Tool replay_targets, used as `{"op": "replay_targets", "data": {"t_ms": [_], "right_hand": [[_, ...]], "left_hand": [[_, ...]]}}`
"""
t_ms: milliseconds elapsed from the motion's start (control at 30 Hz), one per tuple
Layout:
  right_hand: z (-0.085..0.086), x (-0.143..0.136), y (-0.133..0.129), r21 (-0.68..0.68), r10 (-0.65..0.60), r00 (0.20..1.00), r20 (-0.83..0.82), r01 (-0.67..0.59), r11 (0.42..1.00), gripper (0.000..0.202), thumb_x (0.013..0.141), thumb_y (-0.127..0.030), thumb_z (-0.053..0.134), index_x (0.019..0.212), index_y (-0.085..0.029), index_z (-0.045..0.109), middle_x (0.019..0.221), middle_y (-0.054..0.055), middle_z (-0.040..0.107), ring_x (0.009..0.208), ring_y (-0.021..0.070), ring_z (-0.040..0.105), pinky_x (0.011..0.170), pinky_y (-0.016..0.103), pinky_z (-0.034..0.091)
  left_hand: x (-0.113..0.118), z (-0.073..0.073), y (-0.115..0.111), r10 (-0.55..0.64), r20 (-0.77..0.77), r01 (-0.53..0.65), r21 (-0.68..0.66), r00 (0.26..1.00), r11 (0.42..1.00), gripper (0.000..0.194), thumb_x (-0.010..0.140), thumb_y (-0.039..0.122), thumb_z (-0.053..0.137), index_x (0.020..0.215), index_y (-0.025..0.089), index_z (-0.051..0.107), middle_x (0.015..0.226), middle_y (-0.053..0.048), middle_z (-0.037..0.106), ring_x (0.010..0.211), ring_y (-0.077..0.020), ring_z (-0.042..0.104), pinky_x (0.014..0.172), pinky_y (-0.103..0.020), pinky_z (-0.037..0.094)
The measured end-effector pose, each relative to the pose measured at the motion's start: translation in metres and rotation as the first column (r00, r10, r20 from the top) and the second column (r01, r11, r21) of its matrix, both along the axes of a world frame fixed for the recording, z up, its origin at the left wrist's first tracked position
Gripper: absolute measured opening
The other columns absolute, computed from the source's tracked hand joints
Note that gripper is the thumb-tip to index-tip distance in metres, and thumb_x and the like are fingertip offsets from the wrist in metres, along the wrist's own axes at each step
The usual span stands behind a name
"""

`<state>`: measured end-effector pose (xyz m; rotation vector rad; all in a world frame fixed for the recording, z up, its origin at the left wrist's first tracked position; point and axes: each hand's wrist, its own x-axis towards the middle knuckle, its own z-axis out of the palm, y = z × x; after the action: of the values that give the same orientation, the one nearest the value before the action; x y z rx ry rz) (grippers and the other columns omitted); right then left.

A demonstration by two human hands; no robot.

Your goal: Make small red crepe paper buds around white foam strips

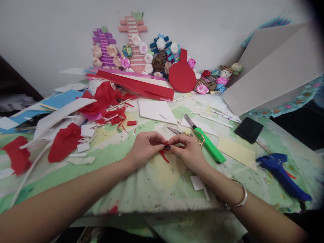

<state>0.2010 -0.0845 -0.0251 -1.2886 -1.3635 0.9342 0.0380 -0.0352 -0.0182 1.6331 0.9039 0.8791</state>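
My left hand (pixel 146 146) and my right hand (pixel 186 148) meet at the middle of the table, fingertips pinched together. Between them is a small red and black piece (pixel 166 147), mostly covered by the fingers; its kind cannot be made out. A thin red strip (pixel 164 156) shows just below the fingertips. Right behind my right hand lie scissors with gold handles (pixel 201 139). A green utility knife (pixel 209 145) rests beside them, its blade end pointing away to the upper left. A small red block (pixel 131 123) lies beyond my left hand.
Crumpled red paper (pixel 64 142) and scraps cover the left side. A blue glue gun (pixel 280 173) and black phone (pixel 249 130) lie at right. At the back stand a red round-bodied cutout (pixel 182 76), flower-decorated stick crafts (pixel 134 47) and a large grey board (pixel 268 64).
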Motion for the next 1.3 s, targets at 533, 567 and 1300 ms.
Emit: {"op": "replay_targets", "data": {"t_ms": [533,567,1300], "right_hand": [[0.0006,0.0001,0.0012,-0.029,0.028,0.997,-0.071,-0.03,0.999,0.007,0.065,-0.016,0.066,0.07,-0.018,0.07,0.071,0.001,0.067,0.068,0.0139,0.061,0.068,0.027,0.049],[0.0012,0.0001,0.0012,-0.031,0.022,0.997,-0.069,-0.024,0.999,0.007,0.064,-0.015,0.065,0.07,-0.018,0.07,0.07,0.001,0.067,0.067,0.0138,0.061,0.068,0.027,0.049],[0.0028,0.002,0.001,-0.102,-0.016,0.989,-0.15,0.0,0.995,0.006,0.061,-0.015,0.071,0.067,-0.018,0.071,0.068,0.001,0.069,0.065,0.0136,0.062,0.068,0.028,0.051]], "left_hand": [[-0.0005,-0.0015,-0.0022,-0.006,-0.014,0.007,0.113,1.0,0.994,0.004,0.07,0.011,0.066,0.073,0.013,0.068,0.074,-0.004,0.071,0.07,-0.0144,0.067,0.071,-0.025,0.056],[-0.0009,-0.002,-0.0025,-0.006,-0.008,0.007,0.138,1.0,0.99,0.004,0.071,0.011,0.066,0.074,0.013,0.068,0.075,-0.004,0.072,0.07,-0.0145,0.067,0.071,-0.026,0.056],[-0.0011,-0.0024,0.0042,-0.145,0.001,0.143,0.14,0.989,0.98,0.006,0.071,0.013,0.062,0.067,0.015,0.066,0.074,-0.004,0.067,0.071,-0.0141,0.062,0.069,-0.027,0.053]]}}
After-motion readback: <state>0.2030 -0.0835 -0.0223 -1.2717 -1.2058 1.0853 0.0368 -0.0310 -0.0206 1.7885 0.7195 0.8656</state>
